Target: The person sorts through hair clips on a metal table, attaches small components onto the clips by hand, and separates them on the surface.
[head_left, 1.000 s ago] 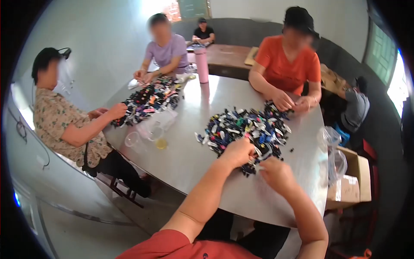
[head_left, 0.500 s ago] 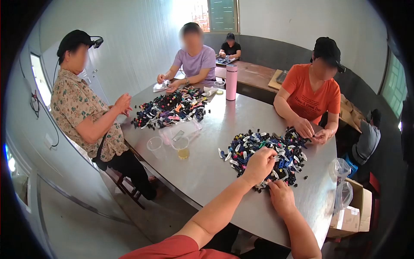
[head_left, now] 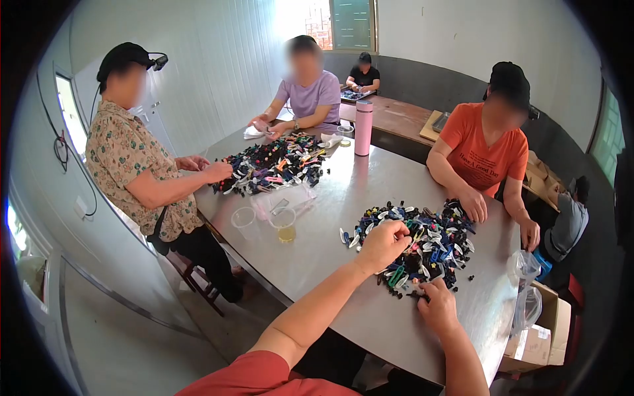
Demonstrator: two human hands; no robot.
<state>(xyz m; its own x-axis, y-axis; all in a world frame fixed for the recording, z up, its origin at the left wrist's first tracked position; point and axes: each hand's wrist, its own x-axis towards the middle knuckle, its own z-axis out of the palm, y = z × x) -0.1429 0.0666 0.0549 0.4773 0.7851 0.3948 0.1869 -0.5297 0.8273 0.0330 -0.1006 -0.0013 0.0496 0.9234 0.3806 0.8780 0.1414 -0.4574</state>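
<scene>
A heap of small hair clips (head_left: 432, 247), black, white, blue and other colours, lies on the metal table in front of me. My left hand (head_left: 383, 246) is over the left side of the heap, its fingers curled together; whatever they hold is too small to make out. At the heap's near edge my right hand (head_left: 437, 305) pinches a small dark hair clip (head_left: 417, 294) between thumb and finger. A green clip (head_left: 396, 276) lies on the heap between my hands.
Two plastic cups (head_left: 284, 228), a clear plastic bag (head_left: 285, 200) and a pink bottle (head_left: 363, 129) stand or lie on the table (head_left: 330, 264). Co-workers sit around it, by a second clip heap (head_left: 277, 162). Plastic bags (head_left: 525, 290) hang at the right edge above a cardboard box (head_left: 538, 330).
My left hand has moved a little left over the heap. My right hand has shifted slightly down, and a dark clip now shows in it. The orange-shirted co-worker's hand has moved toward the bags.
</scene>
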